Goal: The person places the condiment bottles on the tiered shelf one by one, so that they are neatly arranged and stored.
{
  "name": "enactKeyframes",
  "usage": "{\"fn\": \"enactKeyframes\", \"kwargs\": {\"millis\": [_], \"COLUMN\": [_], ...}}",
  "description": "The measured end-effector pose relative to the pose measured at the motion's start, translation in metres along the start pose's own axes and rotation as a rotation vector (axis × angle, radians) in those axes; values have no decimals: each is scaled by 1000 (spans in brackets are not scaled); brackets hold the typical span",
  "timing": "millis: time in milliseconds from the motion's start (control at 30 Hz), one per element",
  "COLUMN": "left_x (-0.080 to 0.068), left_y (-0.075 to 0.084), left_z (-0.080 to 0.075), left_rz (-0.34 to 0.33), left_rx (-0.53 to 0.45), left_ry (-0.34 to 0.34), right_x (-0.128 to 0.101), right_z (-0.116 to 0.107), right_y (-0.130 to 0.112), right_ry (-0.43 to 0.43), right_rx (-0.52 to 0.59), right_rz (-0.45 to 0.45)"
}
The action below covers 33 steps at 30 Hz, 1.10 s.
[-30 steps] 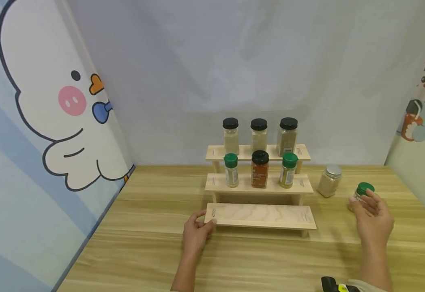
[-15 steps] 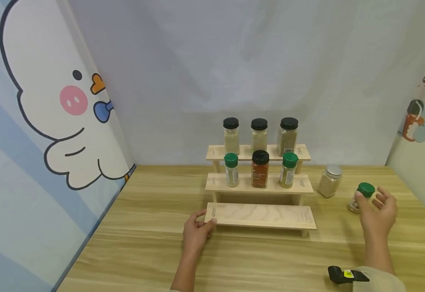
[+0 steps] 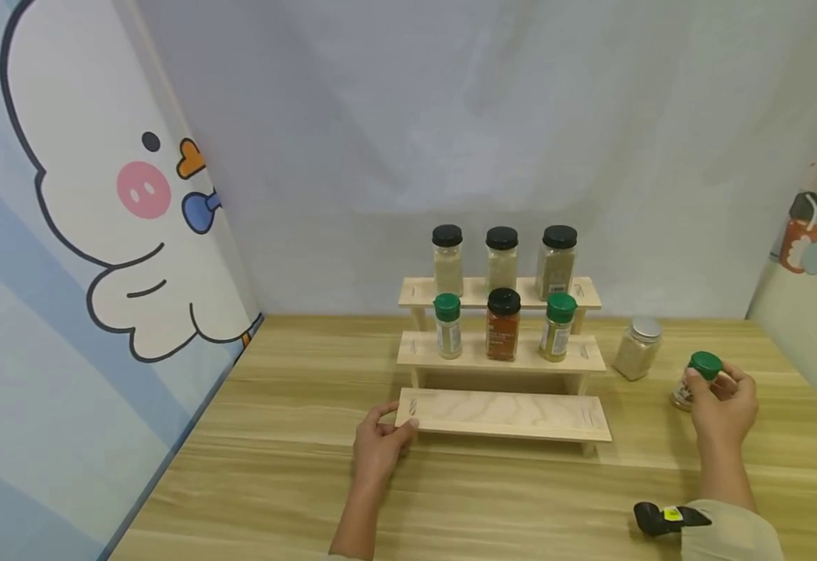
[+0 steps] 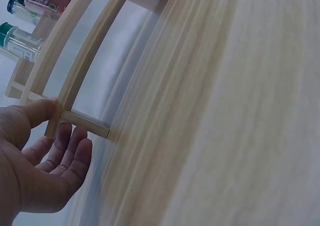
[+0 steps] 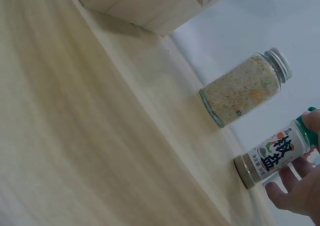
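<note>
My left hand (image 3: 379, 446) pinches the left end of the lowest step of a three-step wooden rack (image 3: 503, 413). In the left wrist view its thumb lies on top of the board (image 4: 75, 83) and the fingers curl underneath. At the right, my right hand (image 3: 729, 409) holds a small spice jar with a green lid (image 3: 705, 365). The right wrist view shows this labelled spice jar (image 5: 275, 153) standing on the table, the thumb at its lid and the fingers curled round its far side.
A silver-lidded spice jar (image 3: 638, 351) stands between rack and right hand. Three black-lidded jars (image 3: 502, 261) line the top step. On the middle step stand two green-lidded jars (image 3: 448, 329) and a red-brown one (image 3: 503, 327). A curtain (image 3: 493, 132) hangs behind the table.
My right hand drew slightly back to the right of the green-lidded spice jar, then closed round it. The left hand stayed on the rack.
</note>
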<state>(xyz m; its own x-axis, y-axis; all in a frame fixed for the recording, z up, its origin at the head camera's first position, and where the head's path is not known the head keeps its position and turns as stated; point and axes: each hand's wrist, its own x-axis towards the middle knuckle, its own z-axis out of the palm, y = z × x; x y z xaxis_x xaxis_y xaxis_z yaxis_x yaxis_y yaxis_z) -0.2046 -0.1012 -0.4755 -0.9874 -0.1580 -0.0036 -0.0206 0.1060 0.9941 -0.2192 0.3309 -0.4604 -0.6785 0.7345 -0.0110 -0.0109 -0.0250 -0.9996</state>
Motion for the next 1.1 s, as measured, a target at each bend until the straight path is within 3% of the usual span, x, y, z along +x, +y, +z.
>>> {"fn": "enactKeyframes", "kwargs": {"millis": [300,433,733,967,1100], "left_x": [-4,-5,-3,-1,-1], "left_y": [-1,-1,-1,-1,0], "left_z": [1,3,3,2,2], "left_rz": [-1,-9,-7,-14,-14], "left_rx": [-1,-6,1,9,15], "left_ry": [-6,-7,-5,15,18], "right_x": [-16,-30,-40,-80,-96], "right_z": [-10,-14,-12,4,9], "right_y": [-2,-2,8,-36,-50], "right_ry": [3,5,-150,-244,-355], "right_rx": [-30,45,103,157,184], "right_rz": [8,6,-74,-44,-71]}}
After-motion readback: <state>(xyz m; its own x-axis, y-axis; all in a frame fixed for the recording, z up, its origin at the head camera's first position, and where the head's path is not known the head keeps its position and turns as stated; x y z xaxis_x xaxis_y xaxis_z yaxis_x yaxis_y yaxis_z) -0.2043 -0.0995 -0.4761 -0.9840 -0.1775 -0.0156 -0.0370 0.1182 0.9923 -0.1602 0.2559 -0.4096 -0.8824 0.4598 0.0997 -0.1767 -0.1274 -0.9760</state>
